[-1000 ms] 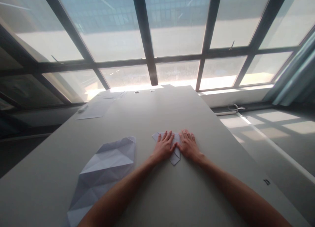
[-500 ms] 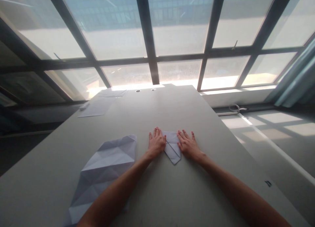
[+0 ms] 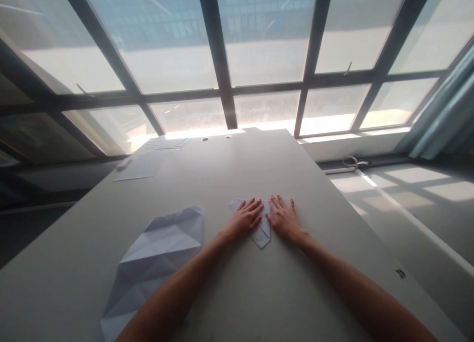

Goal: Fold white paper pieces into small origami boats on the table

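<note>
A small folded piece of white paper (image 3: 263, 233) lies flat on the table, its pointed end toward me. My left hand (image 3: 245, 217) rests across its left and middle part with fingers stretched out, covering much of it. A corner of the paper sticks out beyond the left fingertips. At the paper's right edge, my right hand (image 3: 283, 217) lies palm down with its fingers spread. To the left is a large creased sheet of white paper (image 3: 163, 250), partly hidden under my left forearm.
The white table (image 3: 314, 292) reaches toward the windows. Flat paper sheets (image 3: 138, 166) lie at its far left, beside a small white object (image 3: 123, 164). A small dark mark (image 3: 400, 273) shows near the right edge. A coiled cable (image 3: 351, 162) is beyond the table.
My left hand has slid right over the folded paper, covering its middle and exposing the upper left corner. My right hand has stayed at the right edge. The view has shifted slightly.
</note>
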`<state>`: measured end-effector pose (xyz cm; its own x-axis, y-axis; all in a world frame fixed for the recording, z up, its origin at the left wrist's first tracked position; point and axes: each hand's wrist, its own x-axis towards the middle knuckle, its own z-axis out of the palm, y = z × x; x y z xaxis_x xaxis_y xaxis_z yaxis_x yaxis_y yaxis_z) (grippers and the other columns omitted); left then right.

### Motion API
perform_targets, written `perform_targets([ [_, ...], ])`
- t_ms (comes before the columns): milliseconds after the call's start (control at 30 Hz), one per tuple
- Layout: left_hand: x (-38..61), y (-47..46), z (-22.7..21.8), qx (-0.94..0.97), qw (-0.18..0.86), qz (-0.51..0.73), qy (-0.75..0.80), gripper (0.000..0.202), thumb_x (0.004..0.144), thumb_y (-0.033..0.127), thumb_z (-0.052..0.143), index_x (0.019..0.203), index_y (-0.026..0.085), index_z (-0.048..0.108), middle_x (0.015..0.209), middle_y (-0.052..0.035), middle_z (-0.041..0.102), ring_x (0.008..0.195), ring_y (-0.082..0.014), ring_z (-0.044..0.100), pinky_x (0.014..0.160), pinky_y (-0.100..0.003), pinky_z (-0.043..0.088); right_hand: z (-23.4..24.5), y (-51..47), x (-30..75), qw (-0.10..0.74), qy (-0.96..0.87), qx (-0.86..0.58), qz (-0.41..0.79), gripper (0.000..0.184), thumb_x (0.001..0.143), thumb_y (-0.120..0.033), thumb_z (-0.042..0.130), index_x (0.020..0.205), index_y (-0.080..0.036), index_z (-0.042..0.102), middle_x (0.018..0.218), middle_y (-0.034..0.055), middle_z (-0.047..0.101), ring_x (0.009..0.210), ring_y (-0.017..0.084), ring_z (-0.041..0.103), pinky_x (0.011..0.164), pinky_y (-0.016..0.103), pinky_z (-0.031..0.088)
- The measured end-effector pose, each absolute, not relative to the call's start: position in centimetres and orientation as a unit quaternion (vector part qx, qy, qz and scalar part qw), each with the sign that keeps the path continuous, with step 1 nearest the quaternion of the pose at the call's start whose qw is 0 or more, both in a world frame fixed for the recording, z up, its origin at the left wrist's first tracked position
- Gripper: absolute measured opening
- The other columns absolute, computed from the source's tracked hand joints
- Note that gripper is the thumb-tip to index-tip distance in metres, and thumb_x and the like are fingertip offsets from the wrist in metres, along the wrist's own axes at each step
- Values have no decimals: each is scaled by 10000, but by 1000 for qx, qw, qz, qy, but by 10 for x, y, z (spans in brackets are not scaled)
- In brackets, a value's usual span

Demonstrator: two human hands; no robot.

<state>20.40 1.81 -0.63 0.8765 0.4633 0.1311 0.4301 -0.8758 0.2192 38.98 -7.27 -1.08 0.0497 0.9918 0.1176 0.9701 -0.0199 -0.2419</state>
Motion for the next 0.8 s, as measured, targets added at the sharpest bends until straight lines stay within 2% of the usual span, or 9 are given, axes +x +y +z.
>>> perform_targets([
  [200, 204, 19, -7, 964, 91, 91, 235, 518, 1008, 430, 362, 1496, 258, 355, 1569, -31, 296, 1465, -227, 211, 1192, -454, 179, -16, -71, 393, 155, -639, -752, 35, 619, 964, -383, 354, 1503, -88, 288, 1571, 170, 249, 1467, 269, 147, 1146, 595, 4],
  [367, 204, 18, -6, 963, 90, 91, 236, 521, 1006, 438, 365, 1499, 271, 345, 1570, -19, 295, 1464, -226, 214, 1194, -455, 169, -13, -74, 396, 169, -686, -706, 37, 507, 985, -403, 351, 1450, -212, 415, 1585, 117, 247, 1474, 255, 119, 1152, 570, 48],
  [467, 205, 18, -6, 963, 91, 88, 236, 519, 1005, 426, 370, 1499, 270, 346, 1571, -18, 294, 1464, -227, 214, 1194, -455, 169, -11, -74, 397, 163, -681, -713, 29, 500, 990, -433, 343, 1426, -215, 452, 1573, 131, 274, 1468, 288, 136, 1139, 597, 42],
  [633, 206, 19, -7, 962, 92, 84, 243, 521, 994, 412, 394, 1495, 271, 357, 1569, -16, 299, 1462, -228, 221, 1195, -451, 174, -15, -71, 396, 160, -660, -733, 30, 512, 988, -421, 341, 1437, -192, 434, 1565, 137, 290, 1461, 293, 159, 1136, 608, 33],
  [800, 207, 18, -7, 962, 85, 81, 248, 538, 988, 421, 393, 1502, 271, 339, 1571, -6, 291, 1465, -219, 212, 1195, -444, 170, -19, -70, 398, 192, -644, -740, 36, 582, 981, -384, 352, 1485, -95, 329, 1549, 178, 306, 1455, 278, 193, 1149, 589, 76],
])
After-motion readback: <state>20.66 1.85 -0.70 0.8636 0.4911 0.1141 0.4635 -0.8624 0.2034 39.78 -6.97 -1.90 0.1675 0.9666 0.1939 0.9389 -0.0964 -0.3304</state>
